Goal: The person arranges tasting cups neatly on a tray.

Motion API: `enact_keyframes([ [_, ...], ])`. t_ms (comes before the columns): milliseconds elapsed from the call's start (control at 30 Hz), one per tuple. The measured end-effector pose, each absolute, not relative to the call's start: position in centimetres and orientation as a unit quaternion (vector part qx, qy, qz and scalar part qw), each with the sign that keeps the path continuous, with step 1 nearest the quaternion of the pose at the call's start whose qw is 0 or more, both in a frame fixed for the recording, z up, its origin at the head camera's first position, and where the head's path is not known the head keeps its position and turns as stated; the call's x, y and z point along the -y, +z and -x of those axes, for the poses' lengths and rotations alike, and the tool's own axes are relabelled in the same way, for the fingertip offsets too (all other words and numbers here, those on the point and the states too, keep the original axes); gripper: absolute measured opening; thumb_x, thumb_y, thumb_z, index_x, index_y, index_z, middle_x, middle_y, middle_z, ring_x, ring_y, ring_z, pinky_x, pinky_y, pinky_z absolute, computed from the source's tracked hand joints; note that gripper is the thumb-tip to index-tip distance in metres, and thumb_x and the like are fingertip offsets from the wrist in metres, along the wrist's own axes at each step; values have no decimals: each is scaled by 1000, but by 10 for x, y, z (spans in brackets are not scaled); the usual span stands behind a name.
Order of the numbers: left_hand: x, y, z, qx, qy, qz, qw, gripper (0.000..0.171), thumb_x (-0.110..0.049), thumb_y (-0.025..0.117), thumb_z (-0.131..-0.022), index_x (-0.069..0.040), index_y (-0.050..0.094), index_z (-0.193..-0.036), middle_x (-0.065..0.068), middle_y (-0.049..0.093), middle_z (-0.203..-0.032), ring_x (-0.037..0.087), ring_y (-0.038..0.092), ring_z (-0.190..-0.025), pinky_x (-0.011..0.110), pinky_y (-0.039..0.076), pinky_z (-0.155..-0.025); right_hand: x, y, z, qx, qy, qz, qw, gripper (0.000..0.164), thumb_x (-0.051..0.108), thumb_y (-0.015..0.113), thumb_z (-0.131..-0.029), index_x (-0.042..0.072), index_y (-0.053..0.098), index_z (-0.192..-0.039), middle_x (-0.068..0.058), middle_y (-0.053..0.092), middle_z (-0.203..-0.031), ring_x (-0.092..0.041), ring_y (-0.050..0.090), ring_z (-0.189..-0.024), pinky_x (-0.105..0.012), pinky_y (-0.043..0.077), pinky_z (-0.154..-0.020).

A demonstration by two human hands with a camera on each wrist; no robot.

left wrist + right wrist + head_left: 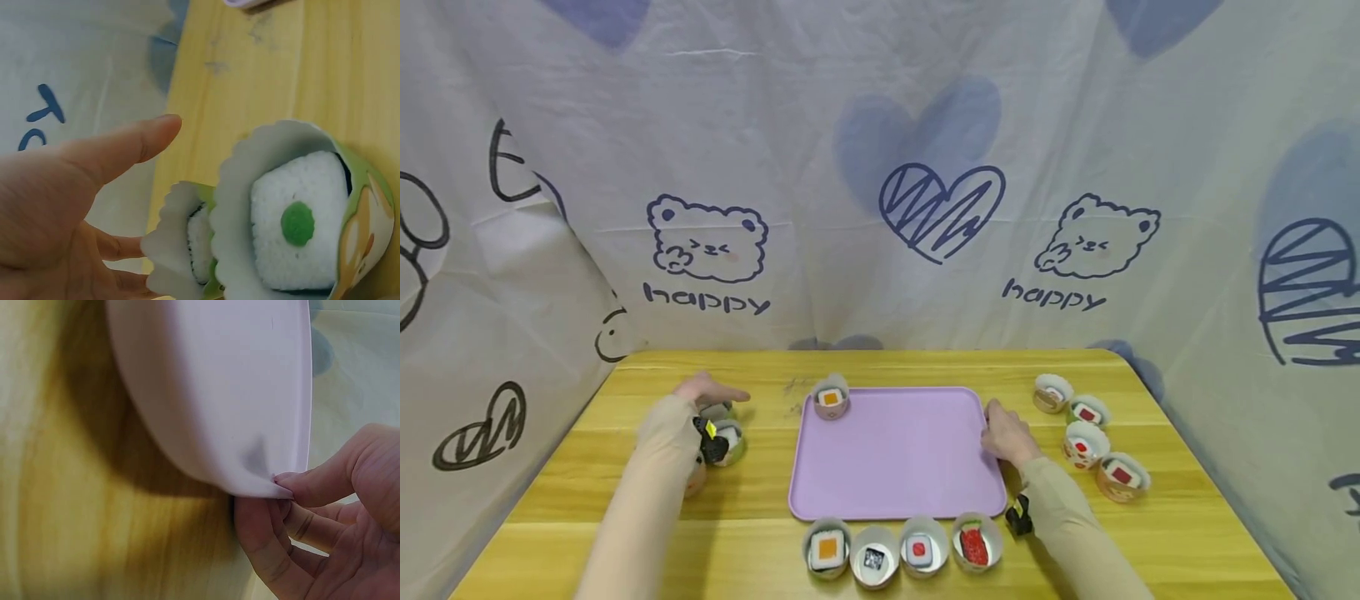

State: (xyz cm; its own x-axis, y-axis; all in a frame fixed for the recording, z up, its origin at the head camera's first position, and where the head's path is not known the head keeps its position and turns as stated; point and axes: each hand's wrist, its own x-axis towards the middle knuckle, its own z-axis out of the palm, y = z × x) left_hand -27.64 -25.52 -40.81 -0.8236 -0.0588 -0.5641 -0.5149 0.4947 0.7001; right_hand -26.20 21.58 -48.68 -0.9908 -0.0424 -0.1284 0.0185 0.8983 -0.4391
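Tray point(895, 454) lies on the table point(760, 542), right rim pinched by the right hand point(1009, 435). Left of the tray, the left hand point(62, 200), thumb spread from fingers, touches a cup point(167, 247); behind, a curtain point(820, 142) reads "happy" twice.

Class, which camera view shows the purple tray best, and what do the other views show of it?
The head view, because the purple tray lies almost wholly in sight. The right wrist view shows part close up, its rim pinched by the right hand. The left wrist view catches only a sliver.
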Motion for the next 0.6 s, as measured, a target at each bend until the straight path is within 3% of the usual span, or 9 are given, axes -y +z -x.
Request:
enact_keyframes([
  [67, 253, -411, 279, -839, 457, 172, 240, 102, -32, 73, -88, 1, 9, -160, 31, 16, -163, 49, 23, -149, 57, 35, -118, -215, -486, 261, -972, -226, 6, 68, 23, 4, 54, -91, -3, 52, -112, -22, 64, -99, -36, 61, -88, -52, 52, -81],
  [100, 256, -415, 289, -864, 412, 148, 248, 98, -31, 69, -91, 10, 8, -156, 35, 18, -160, 51, 25, -147, 58, 30, -120, -214, -486, 261, -972, -227, 5, 69, 22, 4, 54, -92, -3, 52, -112, -21, 64, -99, -35, 61, -87, -52, 52, -81],
  [167, 259, -423, 302, -900, 343, 122, 240, 91, -30, 66, -92, 19, 17, -149, 41, 25, -154, 53, 32, -142, 56, 35, -118, -214, -485, 260, -971, -228, 4, 69, 22, 4, 55, -91, -3, 52, -112, -21, 64, -99, -35, 61, -88, -52, 52, -82],
  [433, 256, -433, 307, -945, 239, 107, 195, 77, -25, 80, -78, 21, 45, -129, 40, 53, -129, 48, 57, -115, 50, 53, -100, -215, -485, 261, -972, -229, 11, 61, 20, 4, 55, -91, -2, 53, -109, -20, 64, -96, -35, 60, -86, -52, 51, -81],
  [600, 258, -433, 307, -937, 264, 114, 197, 67, -19, 75, -79, 18, 46, -126, 39, 53, -124, 42, 56, -106, 49, 54, -95, -217, -486, 261, -972, -227, 10, 60, 20, 5, 55, -91, -2, 52, -110, -19, 64, -97, -34, 60, -86, -51, 51, -81],
])
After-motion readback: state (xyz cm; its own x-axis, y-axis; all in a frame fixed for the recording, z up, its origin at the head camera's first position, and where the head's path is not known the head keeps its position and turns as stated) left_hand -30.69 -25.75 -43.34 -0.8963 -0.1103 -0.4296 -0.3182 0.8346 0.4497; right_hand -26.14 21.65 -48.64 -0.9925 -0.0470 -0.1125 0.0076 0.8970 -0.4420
